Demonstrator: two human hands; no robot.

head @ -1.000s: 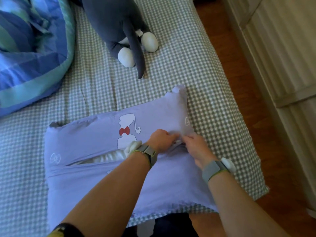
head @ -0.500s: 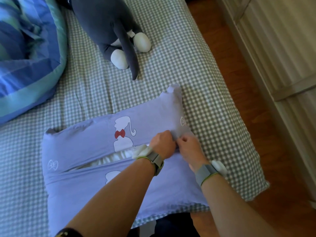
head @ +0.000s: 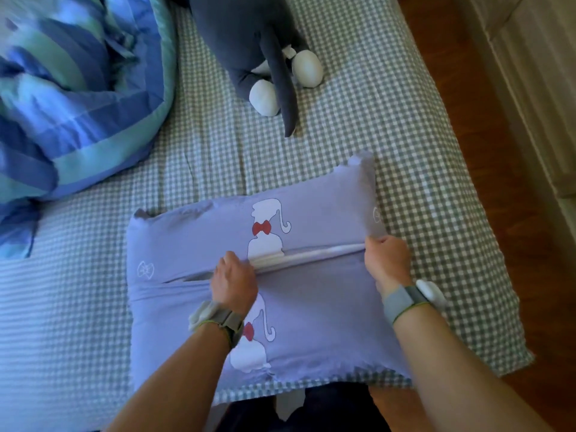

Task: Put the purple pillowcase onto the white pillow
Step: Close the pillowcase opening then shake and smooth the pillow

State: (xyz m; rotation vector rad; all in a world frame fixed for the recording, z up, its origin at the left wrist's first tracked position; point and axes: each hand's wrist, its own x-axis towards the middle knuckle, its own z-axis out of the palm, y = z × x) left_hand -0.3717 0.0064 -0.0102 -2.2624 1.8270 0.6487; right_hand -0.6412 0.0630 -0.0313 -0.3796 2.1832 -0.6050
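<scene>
Both hands work along the slit that runs across the middle of the purple cotton pillowcase [head: 311,307] printed with white cat shapes and red bows. From the head camera, the left hand [head: 233,282] lies knuckles-up near the centre of the slit, its fingers curled down over the nearer fabric edge and gripping it; the fingertips themselves are hidden under the cloth. Further along, the right hand [head: 386,260] is closed in a fist at the slit's right end, pinching the pillowcase fabric there beside the case's right edge. Between the two hands the slit gapes narrowly, and a strip of the white pillow [head: 311,255] shows through it; the rest of the pillow is inside the case. Left of the left hand the slit continues as a dark, thin gap. Each wrist wears a grey band with a white module. The covered pillow lies flat on the grey-and-white checked bedsheet [head: 218,157], near the bed's front edge. A dark grey plush toy with white paws [head: 249,42] sits further back on the bed, well apart from the pillow, and a crumpled blue-and-teal striped duvet [head: 78,88] is heaped at the back left. Brown wooden floor [head: 498,213] runs along the bed's right side.
</scene>
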